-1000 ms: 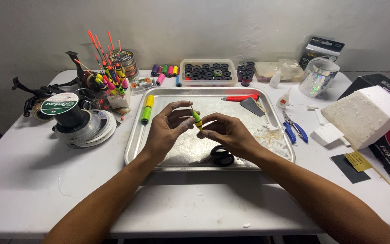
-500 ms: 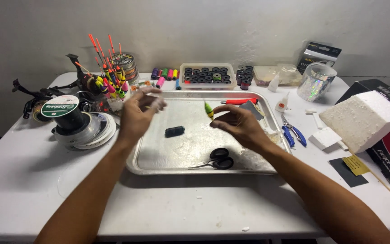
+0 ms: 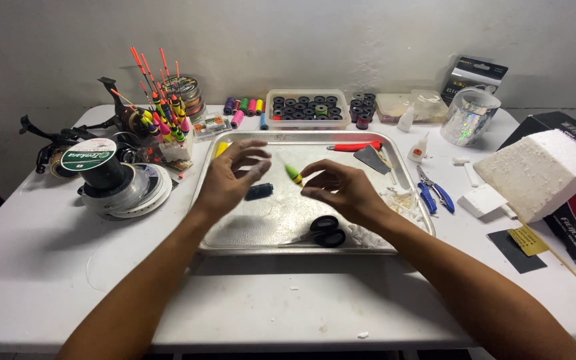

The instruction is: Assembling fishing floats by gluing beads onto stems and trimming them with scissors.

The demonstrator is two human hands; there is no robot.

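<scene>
Both my hands hover over a metal tray. My right hand pinches a small yellow-green fishing float at its fingertips, tip pointing left. My left hand is a little left of the float with its fingers spread; I see nothing in it. A dark blue thread spool lies on the tray just under my left fingers. Black-handled scissors lie near the tray's front edge, below my right hand.
A big line spool and fishing reels sit left, with a holder of colourful floats behind. At the back are a box of black bobbins and coloured thread spools. On the right lie blue pliers and a white foam block.
My hands were together on the float, then my left hand pulled up and away to the left, uncovering the dark spool. Now it has come back near the float, fingers spread.
</scene>
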